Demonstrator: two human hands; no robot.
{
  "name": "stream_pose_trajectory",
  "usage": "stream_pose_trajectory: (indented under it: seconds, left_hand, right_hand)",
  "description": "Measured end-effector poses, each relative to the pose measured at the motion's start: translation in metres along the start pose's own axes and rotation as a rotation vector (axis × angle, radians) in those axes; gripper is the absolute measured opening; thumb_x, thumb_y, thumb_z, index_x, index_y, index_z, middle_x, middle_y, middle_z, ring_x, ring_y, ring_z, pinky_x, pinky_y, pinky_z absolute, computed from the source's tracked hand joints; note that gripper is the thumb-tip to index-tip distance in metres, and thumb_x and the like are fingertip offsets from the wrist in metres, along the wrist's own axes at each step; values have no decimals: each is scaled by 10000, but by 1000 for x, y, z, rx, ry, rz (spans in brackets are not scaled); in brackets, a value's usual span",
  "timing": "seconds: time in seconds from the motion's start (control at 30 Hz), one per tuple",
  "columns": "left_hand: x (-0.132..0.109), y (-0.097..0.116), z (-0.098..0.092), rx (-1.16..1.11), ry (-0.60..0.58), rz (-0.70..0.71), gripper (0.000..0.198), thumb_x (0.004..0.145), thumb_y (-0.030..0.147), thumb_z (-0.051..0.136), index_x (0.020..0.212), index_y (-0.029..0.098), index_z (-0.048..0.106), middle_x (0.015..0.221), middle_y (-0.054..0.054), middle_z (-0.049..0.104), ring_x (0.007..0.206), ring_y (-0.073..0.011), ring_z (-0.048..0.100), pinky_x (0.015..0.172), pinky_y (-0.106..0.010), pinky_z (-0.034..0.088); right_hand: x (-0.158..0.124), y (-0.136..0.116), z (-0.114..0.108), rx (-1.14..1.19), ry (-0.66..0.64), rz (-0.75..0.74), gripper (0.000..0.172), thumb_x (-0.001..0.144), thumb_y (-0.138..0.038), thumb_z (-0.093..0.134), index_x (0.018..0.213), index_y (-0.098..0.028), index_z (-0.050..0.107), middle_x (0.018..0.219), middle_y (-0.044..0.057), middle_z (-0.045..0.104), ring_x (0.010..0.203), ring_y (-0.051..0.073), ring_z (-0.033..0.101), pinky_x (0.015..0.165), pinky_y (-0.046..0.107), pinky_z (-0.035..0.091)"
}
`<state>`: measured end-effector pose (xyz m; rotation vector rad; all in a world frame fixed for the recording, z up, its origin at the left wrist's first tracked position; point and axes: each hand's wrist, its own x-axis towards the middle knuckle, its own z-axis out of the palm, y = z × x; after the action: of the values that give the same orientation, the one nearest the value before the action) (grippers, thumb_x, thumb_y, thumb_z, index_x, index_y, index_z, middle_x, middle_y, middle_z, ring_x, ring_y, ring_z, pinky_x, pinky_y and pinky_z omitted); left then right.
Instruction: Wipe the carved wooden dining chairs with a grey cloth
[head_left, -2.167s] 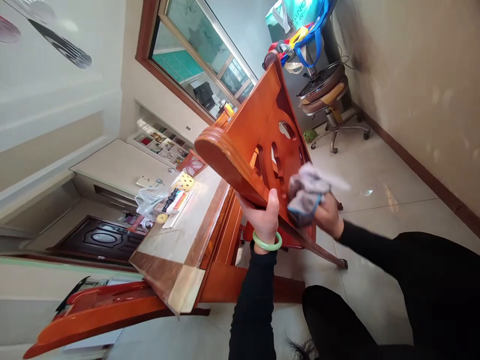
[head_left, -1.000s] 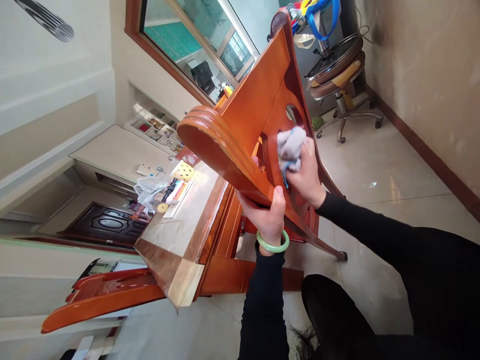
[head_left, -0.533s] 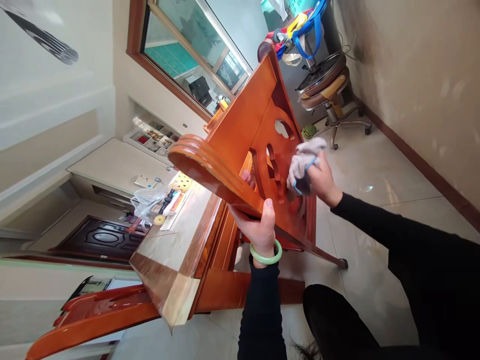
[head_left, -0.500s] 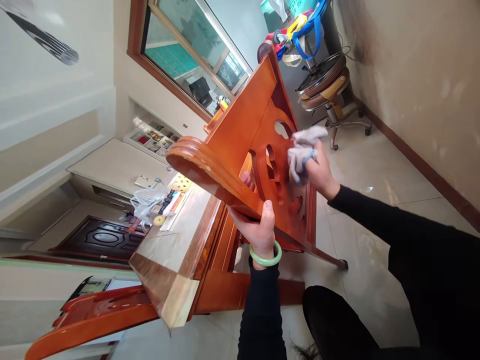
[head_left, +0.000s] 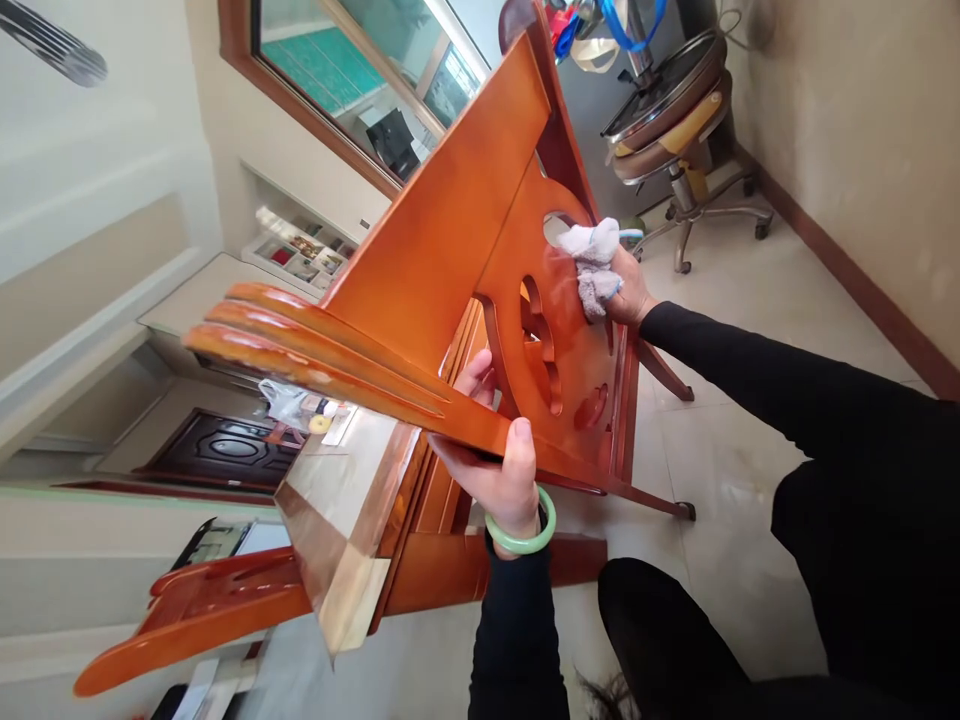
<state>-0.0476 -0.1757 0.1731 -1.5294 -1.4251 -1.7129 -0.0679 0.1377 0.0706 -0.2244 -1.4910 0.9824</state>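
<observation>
A glossy orange-brown lacquered wooden stool (head_left: 427,230) fills the middle of the view, tipped up, with a moulded rounded edge (head_left: 300,360) and a side panel (head_left: 577,400) pierced by curved cutouts. My left hand (head_left: 510,470), wearing a pale green jade bangle (head_left: 523,527), grips the stool's lower edge with the thumb in front and fingers behind. My right hand (head_left: 630,290) is shut on a crumpled grey-white cloth (head_left: 592,265). That cloth presses on the side panel beside the upper cutout.
Below the stool stands a wooden table with a pale stone top (head_left: 345,500), holding a plastic bag (head_left: 285,402). A long red-orange wooden piece (head_left: 195,620) lies at lower left. A swivel stool (head_left: 675,140) stands on the tiled floor (head_left: 750,470) at upper right.
The stool has swung, its moulded edge now reaching much further left. My right hand and cloth have moved up the panel, closer to the upper cutout.
</observation>
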Motion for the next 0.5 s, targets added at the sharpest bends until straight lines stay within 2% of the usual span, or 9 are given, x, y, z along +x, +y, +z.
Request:
stream_pose_trajectory:
  seconds: [0.07,0.13,0.2,0.27,0.33,0.4,0.5]
  left_hand:
    - [1,-1,1,-39,-2,21,522,952,423,797,1427,354,592,1439,-79,743,1387,-275,745,1209,-507,629]
    - [2,-1,2,-96,-5,34,532,939,361,808,1432,368,607,1433,-60,749,1400,-257,735,1222,-495,617]
    - [3,-2,1,-115,-4,42,542,934,341,809,1437,377,612,1425,-54,752,1391,-248,737,1217,-479,619]
    - [2,-2,1,-78,-9,37,558,936,376,803,1456,363,602,1435,-69,745,1400,-268,732,1215,-497,621]
    - [2,-2,-1,-19,-17,2,569,939,435,788,1470,367,595,1461,-73,731,1435,-288,710,1251,-527,595]
    - [1,-2,-2,19,-14,-23,583,938,477,777,1483,388,589,1477,-61,721,1466,-297,686,1298,-552,553]
    - [0,-1,-2,11,-5,-24,634,933,485,787,1519,394,563,1475,-57,717,1474,-303,673,1344,-582,502]
  right_hand:
    - [-11,11,0,20,28,-101,700,846,-698,597,1372,-246,692,1366,117,738,1465,309,617,1364,516,425]
    - [-40,20,1,27,107,-69,661,875,-690,580,1340,-233,686,1345,137,734,1440,316,605,1369,537,398]
    - [-83,29,-1,18,135,12,592,905,-637,573,1318,-229,687,1384,152,709,1412,321,604,1336,575,427]
    - [-124,37,-5,-5,59,67,526,877,-559,621,1273,-223,708,1420,161,682,1382,333,625,1278,596,490]
    - [-145,41,-10,-30,-22,100,465,845,-479,660,1226,-219,722,1413,158,668,1349,328,646,1227,574,541]
    - [-134,45,-12,-54,-3,112,436,839,-424,670,1216,-208,712,1386,156,657,1327,316,648,1221,557,546]
    - [-76,53,-9,-111,133,110,541,815,-376,711,1315,-179,646,1443,186,610,1374,315,597,1298,580,471]
